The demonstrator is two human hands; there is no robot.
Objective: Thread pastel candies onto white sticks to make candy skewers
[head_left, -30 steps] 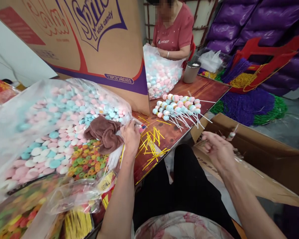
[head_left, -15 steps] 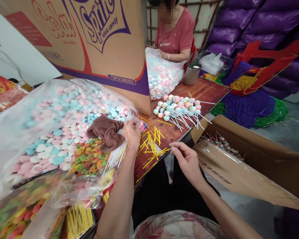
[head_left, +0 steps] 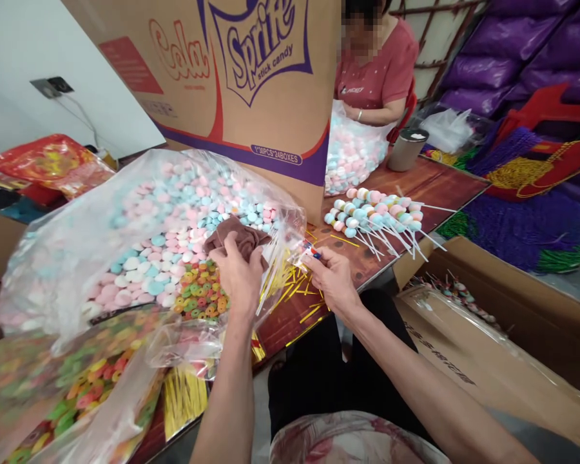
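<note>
My left hand (head_left: 239,277) reaches over the bag edge, its fingers and thumb closed around the near side of a crumpled brown cloth (head_left: 234,237). The cloth lies on pink, white and blue candies (head_left: 149,264), with ring-shaped gummies (head_left: 200,290) in green, orange and red just below it. My right hand (head_left: 336,277) pinches a small printed plastic wrapper (head_left: 310,250) with blue and red marks. Under and left of that hand, yellow twist ties (head_left: 290,283) lie scattered on the table. White sticks (head_left: 265,283) lie between my two hands.
A tall cardboard box (head_left: 251,122) stands behind the candy bag. Finished candy skewers (head_left: 377,212) lie at the right on the table (head_left: 444,183), near a grey cup (head_left: 408,149). A co-worker (head_left: 377,77) sits beyond. An open carton (head_left: 464,309) stands low at right.
My left hand has moved from beside the printed wrapper onto the brown cloth. My right hand has come up from the table edge and holds the wrapper. The view has swung left.
</note>
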